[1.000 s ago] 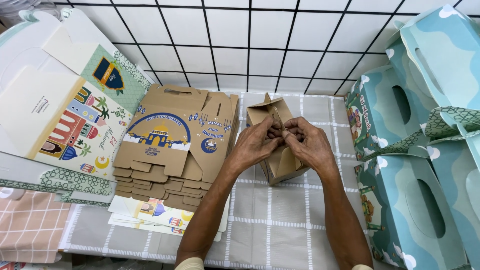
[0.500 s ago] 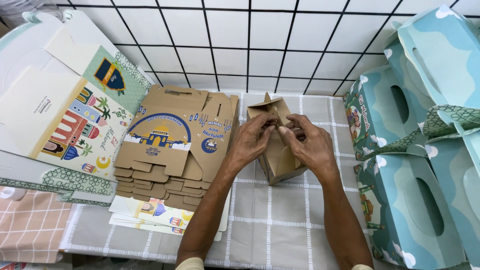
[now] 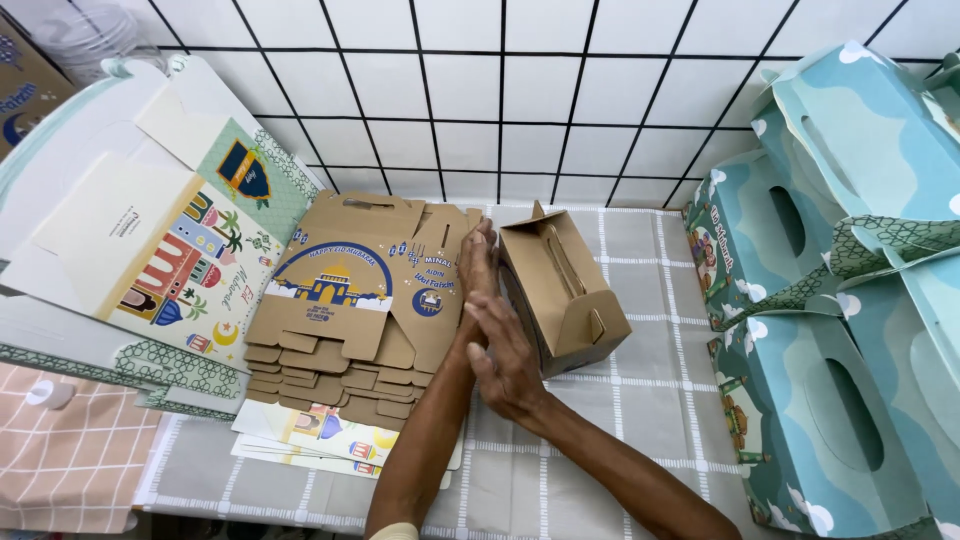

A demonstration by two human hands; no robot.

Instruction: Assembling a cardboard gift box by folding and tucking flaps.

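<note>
A small brown cardboard carry box [image 3: 568, 292] lies tipped on its side on the grey checked tablecloth [image 3: 640, 420], its handle slot facing up and right. My left hand [image 3: 478, 262] is stretched flat against the box's left end, fingers pointing away from me. My right hand [image 3: 508, 368] presses against the same end nearer to me, crossing over my left wrist. Both hands hold the box between its base and the table.
A stack of flat brown printed box blanks [image 3: 345, 305] lies just left of my hands, over colourful flat cards [image 3: 320, 440]. Large printed flat cartons [image 3: 150, 250] lean at far left. Assembled teal boxes [image 3: 800, 320] crowd the right side. A white tiled wall [image 3: 500, 90] stands behind.
The box has been turned from upright onto its side. My hands moved from its top flaps to its left end, the right hand now crossing over the left wrist.
</note>
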